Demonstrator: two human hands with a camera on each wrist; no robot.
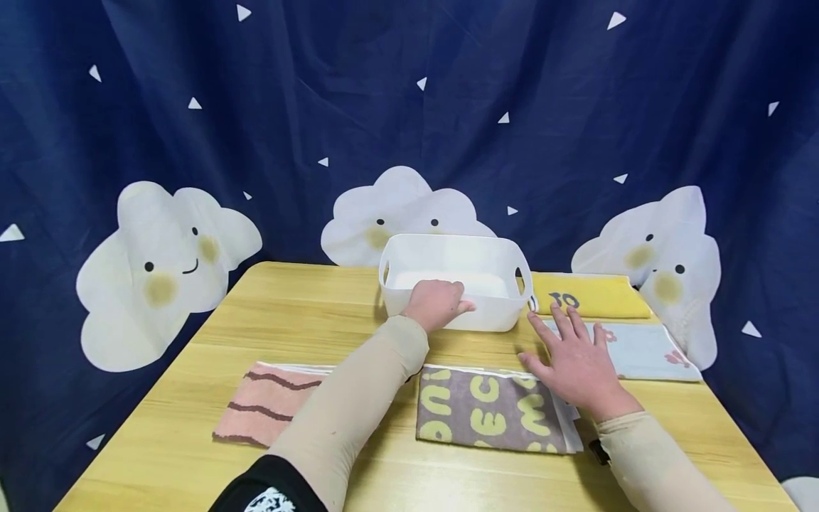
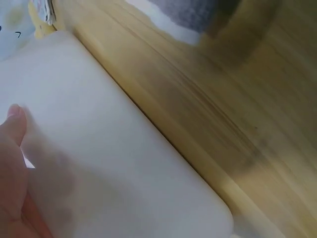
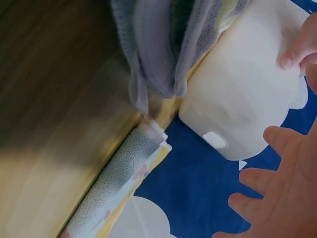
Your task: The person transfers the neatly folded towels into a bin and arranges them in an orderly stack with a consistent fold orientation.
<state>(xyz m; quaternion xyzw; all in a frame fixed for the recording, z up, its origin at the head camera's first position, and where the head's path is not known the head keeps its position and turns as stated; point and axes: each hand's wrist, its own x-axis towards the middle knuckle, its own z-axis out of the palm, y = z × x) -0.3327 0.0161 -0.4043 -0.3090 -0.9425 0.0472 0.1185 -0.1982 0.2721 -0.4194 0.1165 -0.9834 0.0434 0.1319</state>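
Observation:
My left hand [image 1: 436,304] grips the front rim of a white plastic basket [image 1: 493,314], which stands upright near the back of the table. In the left wrist view the thumb [image 2: 16,121] lies against the outside of the basket's front wall. My right hand [image 1: 579,364], fingers spread, hovers around the right end of a folded grey-brown towel [image 1: 483,412] with yellow letters. It holds nothing. Beyond it, to the right, lie a folded light blue towel [image 1: 646,352] with pink flowers and a folded yellow towel [image 1: 611,295].
A folded pink towel [image 1: 269,405] with brown wavy stripes lies at the front left, partly covered by my left arm. The wooden table [image 1: 160,427] ends at the back against a dark blue curtain [image 1: 281,92] with clouds and white triangles.

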